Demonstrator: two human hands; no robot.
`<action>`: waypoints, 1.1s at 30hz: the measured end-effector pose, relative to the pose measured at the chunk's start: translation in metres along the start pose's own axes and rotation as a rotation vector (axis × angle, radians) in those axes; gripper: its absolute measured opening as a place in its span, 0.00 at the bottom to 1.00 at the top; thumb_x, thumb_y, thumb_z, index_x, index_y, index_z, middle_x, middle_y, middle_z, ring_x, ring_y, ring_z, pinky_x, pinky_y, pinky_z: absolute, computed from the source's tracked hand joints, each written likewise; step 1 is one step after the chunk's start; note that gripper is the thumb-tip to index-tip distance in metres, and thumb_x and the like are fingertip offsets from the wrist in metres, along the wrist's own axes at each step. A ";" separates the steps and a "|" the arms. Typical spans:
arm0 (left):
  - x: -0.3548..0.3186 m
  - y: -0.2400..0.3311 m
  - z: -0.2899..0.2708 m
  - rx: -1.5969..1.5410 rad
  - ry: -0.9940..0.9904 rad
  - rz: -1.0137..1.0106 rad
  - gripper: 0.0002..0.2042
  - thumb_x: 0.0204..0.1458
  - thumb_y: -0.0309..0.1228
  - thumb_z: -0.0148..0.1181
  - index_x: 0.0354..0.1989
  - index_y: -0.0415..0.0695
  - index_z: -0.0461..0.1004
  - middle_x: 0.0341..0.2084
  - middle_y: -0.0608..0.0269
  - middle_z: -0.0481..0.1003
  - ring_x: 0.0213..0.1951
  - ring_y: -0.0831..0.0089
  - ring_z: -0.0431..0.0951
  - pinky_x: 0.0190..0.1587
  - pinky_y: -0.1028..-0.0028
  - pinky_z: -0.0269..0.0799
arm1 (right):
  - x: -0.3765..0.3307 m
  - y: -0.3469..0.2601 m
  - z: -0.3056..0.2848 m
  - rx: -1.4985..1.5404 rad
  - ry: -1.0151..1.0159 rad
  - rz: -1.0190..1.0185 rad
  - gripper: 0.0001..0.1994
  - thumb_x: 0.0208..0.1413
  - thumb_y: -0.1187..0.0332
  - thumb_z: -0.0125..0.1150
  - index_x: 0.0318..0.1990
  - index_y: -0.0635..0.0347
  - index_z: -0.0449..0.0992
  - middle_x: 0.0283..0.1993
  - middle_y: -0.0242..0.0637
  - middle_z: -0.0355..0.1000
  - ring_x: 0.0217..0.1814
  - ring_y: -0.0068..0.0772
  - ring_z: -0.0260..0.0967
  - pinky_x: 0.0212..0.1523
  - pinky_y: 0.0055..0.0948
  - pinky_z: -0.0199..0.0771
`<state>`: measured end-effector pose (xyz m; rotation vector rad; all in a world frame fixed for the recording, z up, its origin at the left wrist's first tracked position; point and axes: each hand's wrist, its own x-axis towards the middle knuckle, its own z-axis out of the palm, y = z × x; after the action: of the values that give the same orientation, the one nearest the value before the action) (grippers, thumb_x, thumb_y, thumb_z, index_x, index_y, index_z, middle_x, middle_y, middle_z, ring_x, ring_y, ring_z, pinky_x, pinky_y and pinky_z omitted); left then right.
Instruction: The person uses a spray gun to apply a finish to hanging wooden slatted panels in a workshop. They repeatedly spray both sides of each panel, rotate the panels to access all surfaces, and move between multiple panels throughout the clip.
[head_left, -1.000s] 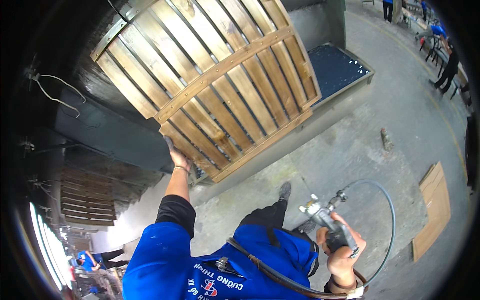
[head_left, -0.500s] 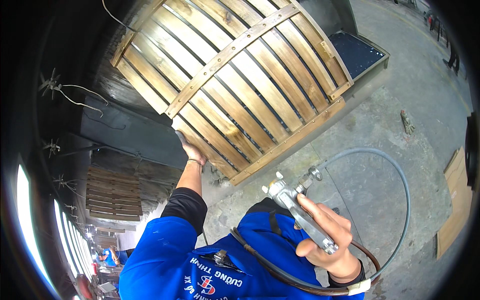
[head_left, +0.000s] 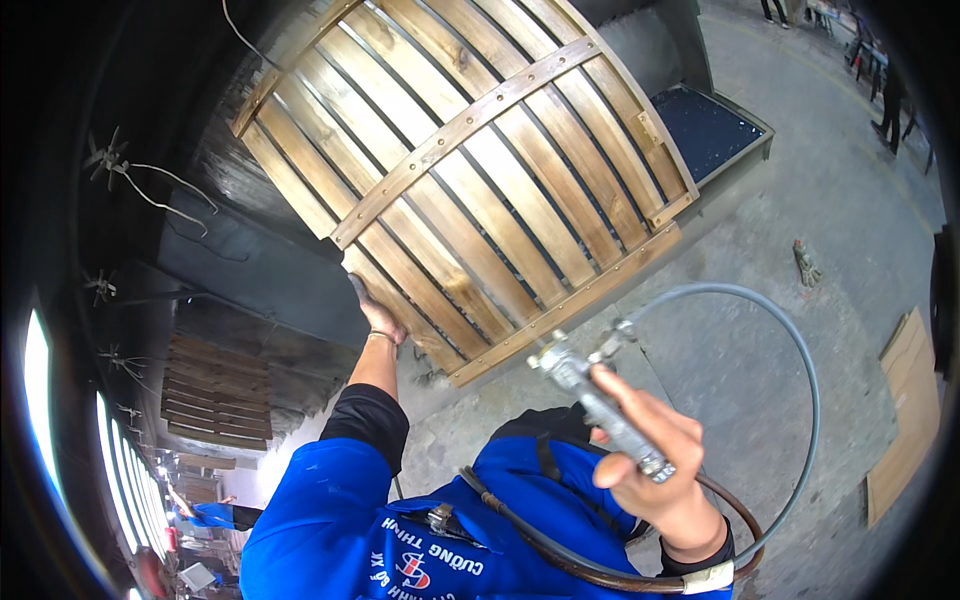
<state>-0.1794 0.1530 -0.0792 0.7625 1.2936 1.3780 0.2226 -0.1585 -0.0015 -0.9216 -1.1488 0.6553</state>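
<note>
A wooden slatted panel (head_left: 465, 215), with crosswise battens fixed by screws, hangs tilted in front of me. My left hand (head_left: 380, 315) is closed on its lower left edge; the fingertips are partly hidden behind the slat. In my right hand (head_left: 655, 455) is a metal spray gun (head_left: 605, 405), its nozzle pointed toward the panel's lower batten but apart from it. The fingers wrap round the gun's body. A grey hose (head_left: 812, 400) loops from the gun's fitting out to the right and back toward my right forearm.
Wires on star-shaped hooks (head_left: 105, 160) hang at the left. Another slatted panel (head_left: 215, 390) stands further back there, near a co-worker in blue (head_left: 212, 514). A dark tray (head_left: 705, 135) lies behind my panel. A glove (head_left: 806, 263) and a brown board (head_left: 905, 415) are on the floor.
The spray gun has tipped and moved slightly up in my right hand, and is blurred. The panel has shifted slightly, with my left hand still on it. The co-worker's arms now reach outward.
</note>
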 end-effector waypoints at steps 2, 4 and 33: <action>0.002 -0.002 -0.003 -0.015 -0.013 0.012 0.47 0.55 0.76 0.43 0.74 0.53 0.61 0.74 0.56 0.59 0.72 0.48 0.58 0.71 0.42 0.54 | 0.000 0.001 -0.014 -0.059 0.076 -0.001 0.43 0.45 0.42 0.74 0.60 0.73 0.76 0.36 0.46 0.79 0.29 0.28 0.76 0.31 0.27 0.75; 0.007 -0.002 -0.006 -0.031 0.037 0.046 0.45 0.58 0.73 0.43 0.74 0.51 0.61 0.73 0.56 0.61 0.72 0.51 0.59 0.73 0.48 0.53 | 0.001 -0.001 -0.026 -0.038 0.170 0.013 0.44 0.47 0.40 0.72 0.59 0.74 0.76 0.37 0.46 0.80 0.29 0.29 0.77 0.31 0.27 0.75; 0.066 -0.006 -0.026 -0.102 0.019 0.157 0.42 0.63 0.63 0.49 0.77 0.46 0.54 0.76 0.58 0.56 0.75 0.58 0.55 0.75 0.59 0.48 | 0.019 0.006 -0.023 -0.204 0.215 0.232 0.36 0.65 0.42 0.59 0.59 0.74 0.76 0.32 0.41 0.79 0.29 0.26 0.74 0.31 0.25 0.73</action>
<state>-0.2185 0.2070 -0.1034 0.7962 1.1883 1.5681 0.2507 -0.1456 -0.0010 -1.2808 -0.9350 0.6150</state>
